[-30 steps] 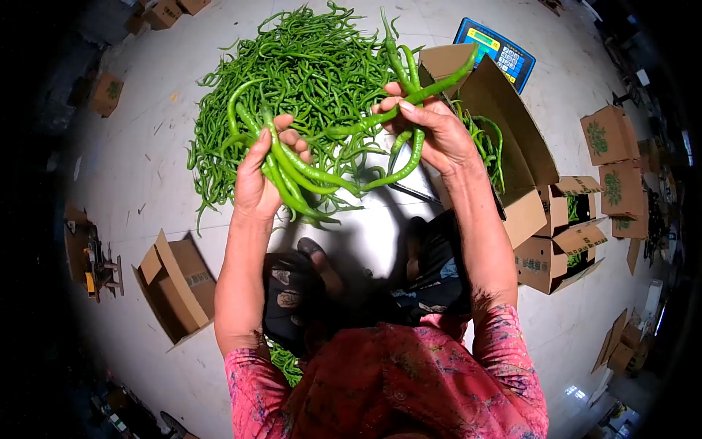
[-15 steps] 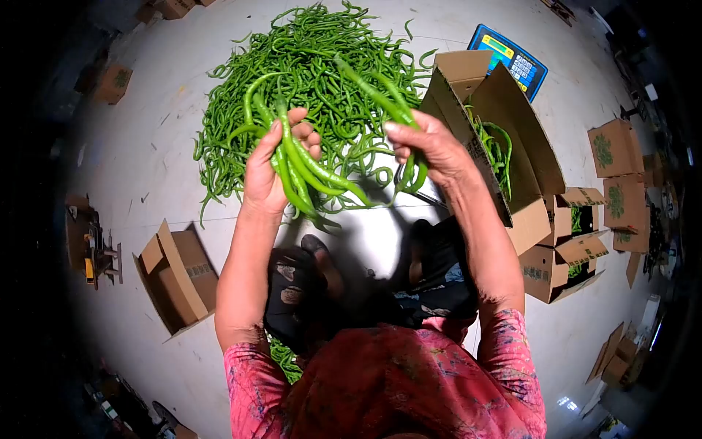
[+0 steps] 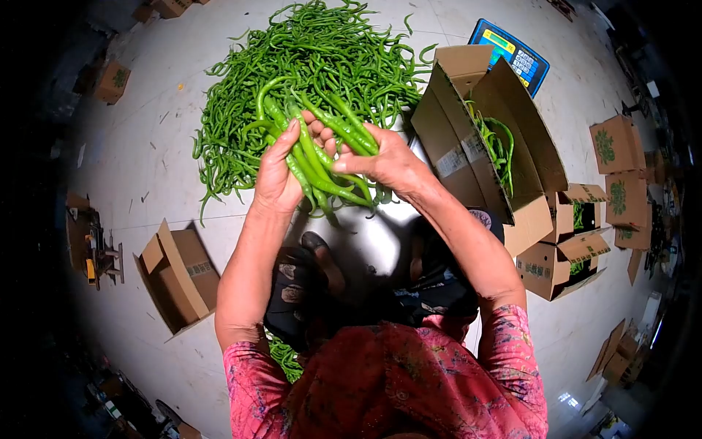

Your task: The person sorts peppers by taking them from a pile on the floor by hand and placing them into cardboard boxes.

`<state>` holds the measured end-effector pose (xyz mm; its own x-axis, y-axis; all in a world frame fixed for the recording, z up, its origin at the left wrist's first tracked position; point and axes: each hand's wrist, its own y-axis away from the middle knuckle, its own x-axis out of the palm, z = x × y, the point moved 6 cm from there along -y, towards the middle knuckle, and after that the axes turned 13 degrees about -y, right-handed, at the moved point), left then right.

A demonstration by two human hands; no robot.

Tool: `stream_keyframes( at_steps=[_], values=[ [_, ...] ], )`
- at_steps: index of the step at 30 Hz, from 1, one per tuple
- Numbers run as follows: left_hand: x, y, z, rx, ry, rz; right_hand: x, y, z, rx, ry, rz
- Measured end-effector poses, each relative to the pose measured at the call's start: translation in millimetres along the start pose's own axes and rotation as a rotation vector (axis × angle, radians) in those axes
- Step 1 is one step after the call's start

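Note:
Several long green chili peppers (image 3: 313, 162) lie across my left hand (image 3: 284, 162), whose thumb and fingers are closed round them. My right hand (image 3: 387, 157) grips more green chili peppers (image 3: 345, 126) and is close beside the left one, their bunches almost touching. The right thumb reaches toward the peppers of the left bunch; whether it presses on them I cannot tell. Both hands are above the near edge of a big heap of green chili peppers (image 3: 292, 55) on the floor.
Right of the heap, a tall open carton (image 3: 457, 135) holds some peppers, with a blue scale display (image 3: 510, 57) behind it. Smaller cartons (image 3: 545, 271) with peppers stand further right. An open carton (image 3: 175, 274) sits at the left. More peppers (image 3: 285, 358) show below my legs.
My right hand has moved left and slightly down with its peppers, coming up against the left bunch. My left hand has shifted a little to the right, still holding its peppers.

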<state>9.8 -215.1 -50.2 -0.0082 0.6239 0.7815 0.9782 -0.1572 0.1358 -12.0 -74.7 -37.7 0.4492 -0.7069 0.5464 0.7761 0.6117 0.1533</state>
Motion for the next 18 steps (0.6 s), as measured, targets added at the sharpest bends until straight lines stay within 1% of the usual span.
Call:
stream_keyframes(
  at_steps=[2,3,4,6,7,8,10,11,14,15,18],
  values=[
    [5.0,-0.7,0.6,0.041,-0.045,-0.071,-5.6,2.2,6.1,-0.015,0.053,-0.078],
    [8.7,-1.6,2.3,0.063,-0.094,-0.121,-5.0,2.7,8.6,-0.011,0.127,-0.084],
    [4.0,-4.1,8.1,0.081,-0.095,-0.2,3.9,3.9,12.4,-0.082,0.106,-0.067],
    [0.1,-5.7,15.1,0.091,-0.2,-0.194,-6.4,-9.5,-11.2,-0.13,0.316,-0.112],
    [3.3,-4.1,18.8,0.074,-0.233,-0.204,-11.1,-5.2,-11.4,-0.161,0.506,-0.197],
    [2.1,-4.1,20.9,0.095,-0.265,-0.23,-12.6,-4.6,-14.9,-0.13,0.476,-0.195],
    [1.3,-4.0,22.7,0.051,-0.31,-0.192,-11.1,-3.8,-13.7,-0.072,0.419,-0.19],
    [2.7,-3.6,22.6,0.074,-0.354,-0.191,-9.7,-3.1,-12.5,-0.088,0.285,-0.154],
    [12.1,-0.9,21.4,0.124,-0.445,-0.188,-10.7,-1.9,-16.1,0.004,0.119,-0.157],
    [11.9,-1.3,21.3,0.13,-0.45,-0.181,-9.2,-0.8,-15.3,0.007,0.122,-0.146],
    [10.1,-6.4,19.0,0.172,-0.403,-0.15,-3.0,-4.5,-12.3,-0.1,-0.032,-0.117]
  ],
)
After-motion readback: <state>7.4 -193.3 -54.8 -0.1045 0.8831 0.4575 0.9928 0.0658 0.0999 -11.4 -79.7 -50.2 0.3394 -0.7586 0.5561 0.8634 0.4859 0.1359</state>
